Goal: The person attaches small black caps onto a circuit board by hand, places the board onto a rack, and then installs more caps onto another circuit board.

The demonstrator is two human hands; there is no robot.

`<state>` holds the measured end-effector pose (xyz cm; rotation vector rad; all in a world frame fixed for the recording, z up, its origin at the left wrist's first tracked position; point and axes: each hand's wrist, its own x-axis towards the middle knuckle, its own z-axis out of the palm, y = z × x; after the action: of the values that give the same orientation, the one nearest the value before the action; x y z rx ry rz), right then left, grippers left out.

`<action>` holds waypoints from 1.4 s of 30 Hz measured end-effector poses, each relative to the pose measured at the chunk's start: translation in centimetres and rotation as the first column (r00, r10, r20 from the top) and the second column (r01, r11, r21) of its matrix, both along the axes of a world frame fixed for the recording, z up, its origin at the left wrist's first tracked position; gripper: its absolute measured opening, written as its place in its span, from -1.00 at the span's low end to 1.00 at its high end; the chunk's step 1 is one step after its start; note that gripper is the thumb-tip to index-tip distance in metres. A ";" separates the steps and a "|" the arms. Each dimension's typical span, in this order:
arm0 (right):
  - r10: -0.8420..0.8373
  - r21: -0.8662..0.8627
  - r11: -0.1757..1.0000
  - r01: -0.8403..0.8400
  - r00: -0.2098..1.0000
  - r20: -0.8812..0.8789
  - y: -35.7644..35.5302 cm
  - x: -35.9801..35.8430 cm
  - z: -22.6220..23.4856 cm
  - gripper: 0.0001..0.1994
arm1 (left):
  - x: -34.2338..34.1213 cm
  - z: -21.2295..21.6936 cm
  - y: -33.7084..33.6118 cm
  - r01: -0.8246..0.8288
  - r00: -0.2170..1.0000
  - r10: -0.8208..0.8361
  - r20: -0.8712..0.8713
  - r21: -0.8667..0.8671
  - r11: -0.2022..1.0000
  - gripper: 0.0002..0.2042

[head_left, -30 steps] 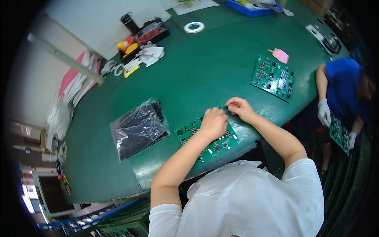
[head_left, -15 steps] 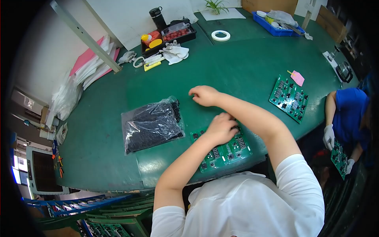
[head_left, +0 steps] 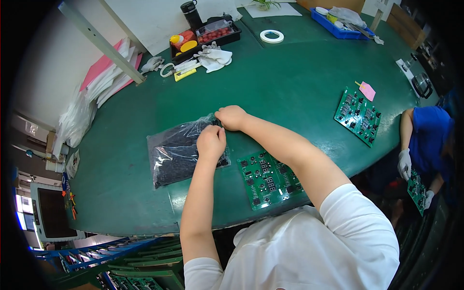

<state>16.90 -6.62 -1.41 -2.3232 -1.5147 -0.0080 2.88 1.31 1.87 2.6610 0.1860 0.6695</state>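
A clear plastic bag [head_left: 176,152] filled with small black parts lies on the table to the left of centre. My left hand [head_left: 211,142] is over its right end, fingers curled closed; what they hold, if anything, is hidden. Just beyond, my right hand [head_left: 232,118] touches the bag's far right corner with closed fingertips, and I cannot make out what is between them. A green circuit board [head_left: 271,181] with digit displays and black buttons lies at the table's near edge, partly covered by my right arm.
A second circuit board [head_left: 358,116] lies to the right beside a pink tag [head_left: 367,91]. At the back are a black tray [head_left: 234,36], white gloves [head_left: 214,58], a tape roll [head_left: 271,36] and a blue tray [head_left: 338,31]. On the right, a co-worker's gloved hand [head_left: 404,163] holds another board.
My left hand has left the circuit board and moved left and away onto the bag. My right hand has shifted left to the bag's corner.
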 end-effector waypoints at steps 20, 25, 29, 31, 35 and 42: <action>0.053 0.046 0.970 0.238 -0.021 -0.998 -12.8 -0.8 2.1 -0.95 | 1.0 -0.8 -6.5 0.266 0.960 -0.276 0.035 -0.411 0.872 -0.81; 0.250 0.159 0.945 0.286 -0.317 -0.915 -18.3 -1.9 2.6 -0.96 | 1.8 1.3 -9.8 0.461 0.885 -0.429 0.179 -0.228 0.858 -0.90; 0.416 0.280 0.878 0.388 -0.330 -0.847 -21.3 -4.3 3.8 -0.94 | 0.9 2.8 -12.9 0.461 0.884 -0.434 0.173 -0.477 0.748 -0.93; 0.434 0.305 0.866 0.396 -0.295 -0.851 -22.8 -5.2 3.3 -0.94 | 0.6 2.3 -14.1 0.439 0.890 -0.420 0.178 -0.590 0.678 -0.95; 0.322 0.184 0.806 0.563 -0.155 -0.934 -26.7 -6.1 2.1 -0.97 | -1.1 1.4 -15.5 0.222 0.903 -0.429 0.005 -0.861 0.458 -0.98; -0.398 0.210 0.849 0.485 0.848 -0.350 -33.0 -7.6 -0.4 -0.90 | -1.8 0.1 -14.5 0.236 0.922 -0.333 -0.195 -0.398 0.886 -0.96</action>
<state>9.26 -39.57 -1.85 -2.2556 -0.7450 -0.0053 1.12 -13.20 1.97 2.3319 -0.0169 0.1657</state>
